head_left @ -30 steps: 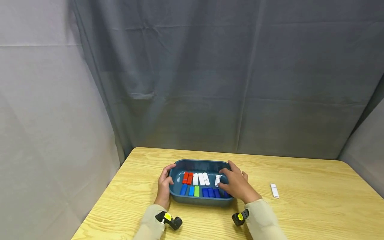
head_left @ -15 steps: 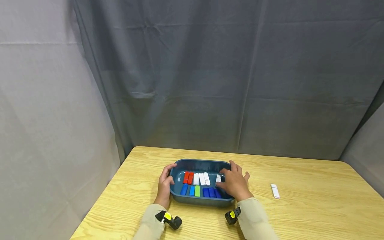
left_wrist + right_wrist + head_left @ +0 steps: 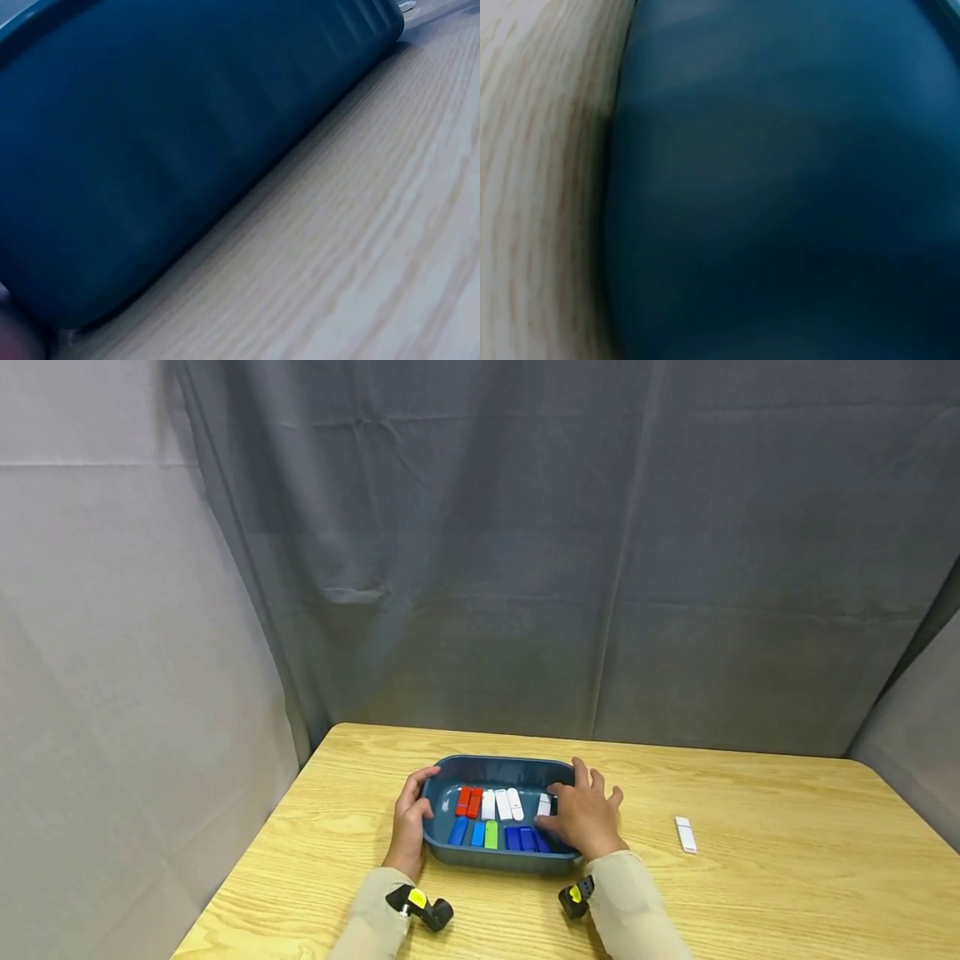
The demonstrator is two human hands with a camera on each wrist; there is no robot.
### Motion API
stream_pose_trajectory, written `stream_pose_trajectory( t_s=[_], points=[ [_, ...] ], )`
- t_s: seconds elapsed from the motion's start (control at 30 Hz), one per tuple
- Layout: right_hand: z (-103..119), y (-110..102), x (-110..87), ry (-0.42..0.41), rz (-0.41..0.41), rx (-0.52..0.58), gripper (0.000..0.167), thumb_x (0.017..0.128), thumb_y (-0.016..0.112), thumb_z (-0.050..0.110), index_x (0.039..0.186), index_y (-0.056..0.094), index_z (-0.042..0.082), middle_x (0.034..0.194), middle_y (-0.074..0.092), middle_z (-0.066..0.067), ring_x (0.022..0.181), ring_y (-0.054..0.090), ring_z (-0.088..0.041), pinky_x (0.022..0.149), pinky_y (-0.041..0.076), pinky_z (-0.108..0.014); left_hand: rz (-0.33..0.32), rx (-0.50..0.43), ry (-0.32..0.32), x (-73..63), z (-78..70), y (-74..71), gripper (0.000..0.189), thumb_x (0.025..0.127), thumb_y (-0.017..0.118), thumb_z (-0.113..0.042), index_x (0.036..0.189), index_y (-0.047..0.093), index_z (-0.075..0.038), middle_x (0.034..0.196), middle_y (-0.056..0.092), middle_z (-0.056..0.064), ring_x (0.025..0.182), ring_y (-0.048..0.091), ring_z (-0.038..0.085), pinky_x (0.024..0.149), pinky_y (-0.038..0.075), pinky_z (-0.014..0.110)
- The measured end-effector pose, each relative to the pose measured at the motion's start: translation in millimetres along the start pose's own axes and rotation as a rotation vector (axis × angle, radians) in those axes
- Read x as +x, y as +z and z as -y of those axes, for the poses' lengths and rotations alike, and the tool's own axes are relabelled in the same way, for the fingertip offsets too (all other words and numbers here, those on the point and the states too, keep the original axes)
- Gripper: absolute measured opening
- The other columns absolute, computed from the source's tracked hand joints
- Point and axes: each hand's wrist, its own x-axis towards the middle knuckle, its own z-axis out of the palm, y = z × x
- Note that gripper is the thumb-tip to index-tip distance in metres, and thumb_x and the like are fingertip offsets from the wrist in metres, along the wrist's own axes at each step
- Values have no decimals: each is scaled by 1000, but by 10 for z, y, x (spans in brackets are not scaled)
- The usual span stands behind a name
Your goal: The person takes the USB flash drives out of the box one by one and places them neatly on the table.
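A dark blue plastic bin point(image 3: 510, 860) stands on the table, with rows of USB sticks lying inside. My left hand point(image 3: 408, 825) grips its left end, the thumb over the rim on the inner side. My right hand point(image 3: 591, 818) reaches over the right end, thumb and index finger at the two ends of a white USB stick point(image 3: 543, 804). The thumb covers this stick's near end. Left of it lie white USB sticks point(image 3: 502, 805) and red USB sticks point(image 3: 469, 802). The near row has blue USB sticks point(image 3: 519, 838) and a green USB stick point(image 3: 491, 835). Both wrist views show mostly the bin's outer wall point(image 3: 210, 120).
Another white USB stick point(image 3: 686, 834) lies on the wooden table point(image 3: 780, 843), right of the bin. A grey curtain point(image 3: 480, 568) hangs behind the table, with pale cloth point(image 3: 112, 693) at the left side.
My right hand has shifted slightly left, its thumb now over the near end of the white USB stick. A dark blue stick near the bin's right end has become hidden. The left hand keeps its grip.
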Motion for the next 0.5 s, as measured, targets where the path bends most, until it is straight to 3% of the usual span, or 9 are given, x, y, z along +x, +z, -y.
stream_pose_trajectory(
  t_s=[0.5],
  points=[
    [37,13,26,25,30,-69,54,71,79,47,113,73,14,150,26,-23,130,28,-50,97,18,-74,3,15,-13,1,-7,-12,64,67,35,14,128,52,4,144,45,13,134,34,30,103,23,48]
  ],
)
